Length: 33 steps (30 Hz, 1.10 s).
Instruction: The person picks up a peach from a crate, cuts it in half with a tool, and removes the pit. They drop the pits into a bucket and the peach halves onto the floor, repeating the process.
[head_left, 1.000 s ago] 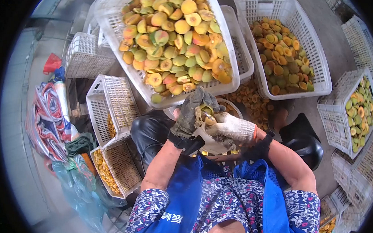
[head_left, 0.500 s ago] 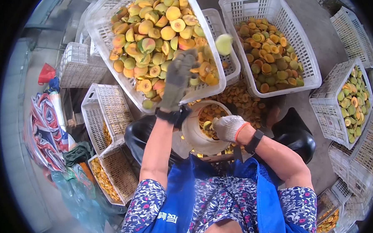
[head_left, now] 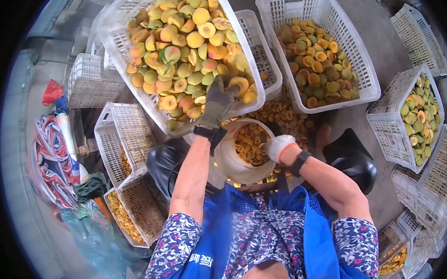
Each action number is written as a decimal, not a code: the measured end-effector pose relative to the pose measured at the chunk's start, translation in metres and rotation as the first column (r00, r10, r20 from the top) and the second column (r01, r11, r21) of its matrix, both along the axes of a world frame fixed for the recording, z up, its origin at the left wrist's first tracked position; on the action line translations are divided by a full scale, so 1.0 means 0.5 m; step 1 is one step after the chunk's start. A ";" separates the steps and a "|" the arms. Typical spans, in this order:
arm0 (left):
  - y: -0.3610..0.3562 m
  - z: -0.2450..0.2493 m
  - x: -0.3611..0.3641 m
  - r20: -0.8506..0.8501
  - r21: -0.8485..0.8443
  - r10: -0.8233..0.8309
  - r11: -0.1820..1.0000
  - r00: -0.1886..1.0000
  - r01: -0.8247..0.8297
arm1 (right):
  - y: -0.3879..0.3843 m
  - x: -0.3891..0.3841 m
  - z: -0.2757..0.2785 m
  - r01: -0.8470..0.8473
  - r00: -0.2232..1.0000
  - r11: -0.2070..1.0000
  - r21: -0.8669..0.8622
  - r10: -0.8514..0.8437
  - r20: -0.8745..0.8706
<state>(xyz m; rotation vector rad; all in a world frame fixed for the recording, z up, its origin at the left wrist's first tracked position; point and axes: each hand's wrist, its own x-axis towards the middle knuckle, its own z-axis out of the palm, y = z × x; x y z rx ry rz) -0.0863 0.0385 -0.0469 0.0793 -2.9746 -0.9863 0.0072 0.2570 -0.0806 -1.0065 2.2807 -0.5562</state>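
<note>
Now that the airborne half has gone, the left hand (head_left: 219, 100) is over yellow, red-blushed peach halves (head_left: 182, 45) in the crate (head_left: 254, 48). How closed its grip is, or on what, I can't tell; likewise the right hand (head_left: 280, 148).

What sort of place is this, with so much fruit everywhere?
Probably a fruit-processing workshop or packing shed. Large white crates hold heaps of peach-like fruit, much of it cut in half, and a white bucket has orange pieces in it.

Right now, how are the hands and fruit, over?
Left hand at fruit in crate. Right hand by bucket, grip unclear. Nothing visibly blocking either.
</note>
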 end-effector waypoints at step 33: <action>-0.064 0.160 0.215 0.191 0.969 0.198 0.119 0.961 -0.217 | -0.062 -0.050 0.090 0.265 0.889 0.954 -0.144 -0.299 -0.348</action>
